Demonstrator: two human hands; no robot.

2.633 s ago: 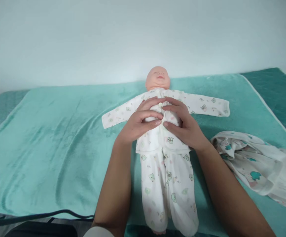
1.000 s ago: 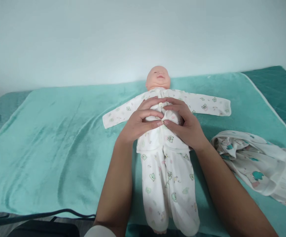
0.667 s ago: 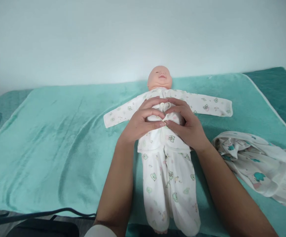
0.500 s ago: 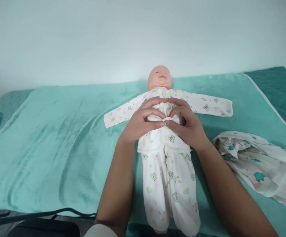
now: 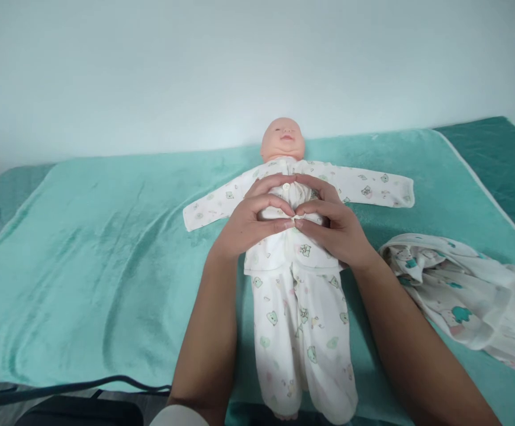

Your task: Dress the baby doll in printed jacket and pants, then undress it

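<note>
A baby doll (image 5: 283, 137) lies on its back, dressed in a white printed baby jacket (image 5: 267, 245) and matching trousers (image 5: 279, 331). Both jacket sleeves stretch out sideways. My left hand (image 5: 252, 216) pinches the jacket's front edge over the belly between thumb and fingers. From the other side, my right hand (image 5: 331, 216) pinches the same spot, its fingertips meeting those of the left. A button (image 5: 286, 186) shows on the jacket just above the pinched place. What exactly lies between the fingertips is mostly hidden.
A crumpled white cloth with teal prints (image 5: 462, 296) lies to the right. Beneath everything is a green plush blanket (image 5: 84, 266), over a darker quilted cover (image 5: 483, 154). A pale wall (image 5: 240, 65) stands behind. A black strap (image 5: 71, 384) crosses the lower left.
The whole view has shifted slightly, so the doll appears a little further left. Both hands stay at the jacket front, the fingertips of the right hand slightly changed in position.
</note>
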